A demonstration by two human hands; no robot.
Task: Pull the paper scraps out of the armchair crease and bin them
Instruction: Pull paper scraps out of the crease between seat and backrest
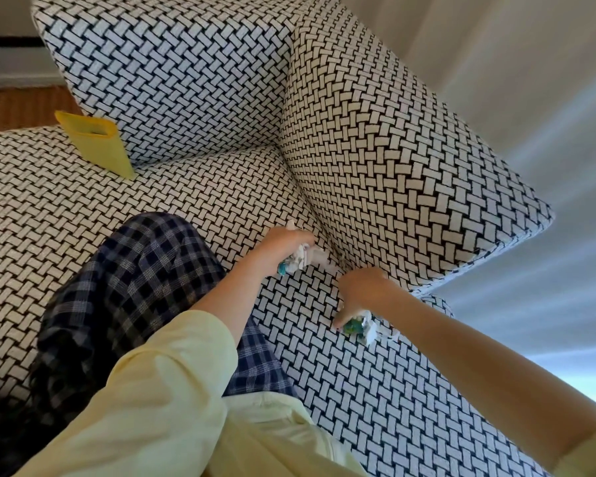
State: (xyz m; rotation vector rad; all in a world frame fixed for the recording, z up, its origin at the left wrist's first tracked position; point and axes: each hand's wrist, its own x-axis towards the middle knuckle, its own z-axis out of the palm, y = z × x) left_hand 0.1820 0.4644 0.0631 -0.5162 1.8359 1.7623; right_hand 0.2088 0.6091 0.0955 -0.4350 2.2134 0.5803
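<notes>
Paper scraps [298, 261], white with teal print, are bunched in the left hand [284, 247], whose fingers are curled tight round them. The wad pokes out below the fist, and a white tail of it reaches rightward to the crease [324, 235] between the seat cushion [221, 187] and the armrest [393, 149]. Whether that tail is tucked into the crease or only lies against it cannot be told.

The right hand [360, 294] is nearer the camera, just beside the front corner of the armrest, knuckles up. Its fingers are clenched on a second wad of scraps [358, 327], also white and teal, which sticks out beneath the fingertips, low over the seat cushion. Whether it touches the fabric is unclear. The two hands are near each other but apart, with the near end of the crease between them.

A yellow bin [97, 142], rectangular and open at the top, stands on the seat well apart to the left, tilted back against the back cushion [172, 70].

A knee in dark blue checked trousers [145, 277] rests on the seat cushion, left of the left forearm. Pale yellow sleeves [172, 373] cover the upper arms, leaving both forearms bare. The armchair is covered all over in black-and-white basket-weave fabric, and a strip of wooden floor [14, 105] shows at the far left.
</notes>
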